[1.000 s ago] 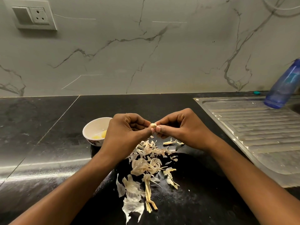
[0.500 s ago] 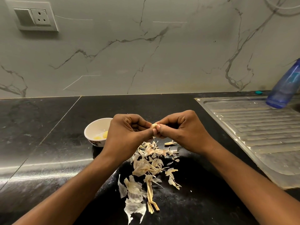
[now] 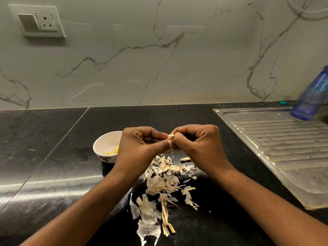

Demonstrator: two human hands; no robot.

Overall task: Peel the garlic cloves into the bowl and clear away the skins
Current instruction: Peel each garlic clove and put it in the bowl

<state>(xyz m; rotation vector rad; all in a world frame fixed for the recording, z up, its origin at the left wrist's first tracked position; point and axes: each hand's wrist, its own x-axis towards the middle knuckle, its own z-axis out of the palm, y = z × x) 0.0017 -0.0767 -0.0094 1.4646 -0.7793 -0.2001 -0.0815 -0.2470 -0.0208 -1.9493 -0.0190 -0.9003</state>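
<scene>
My left hand (image 3: 140, 148) and my right hand (image 3: 200, 146) meet above the black counter, both pinching one small garlic clove (image 3: 170, 136) between thumbs and fingertips. A thin strand of skin hangs down from the clove. Most of the clove is hidden by my fingers. Left of my left hand stands a small white bowl (image 3: 104, 141) holding two yellowish peeled cloves (image 3: 111, 151). Below my hands a loose pile of papery garlic skins (image 3: 163, 185) is strewn over the counter towards me.
The black stone counter (image 3: 53, 157) runs to a marble wall. A steel sink drainboard (image 3: 284, 148) lies at the right, with a blue bottle (image 3: 312, 96) leaning at its far end. A wall socket (image 3: 40, 22) sits upper left.
My hands stay together on the clove; the fingers have shifted slightly and a thin strand of skin now hangs from it. The bowl and skin pile are unchanged.
</scene>
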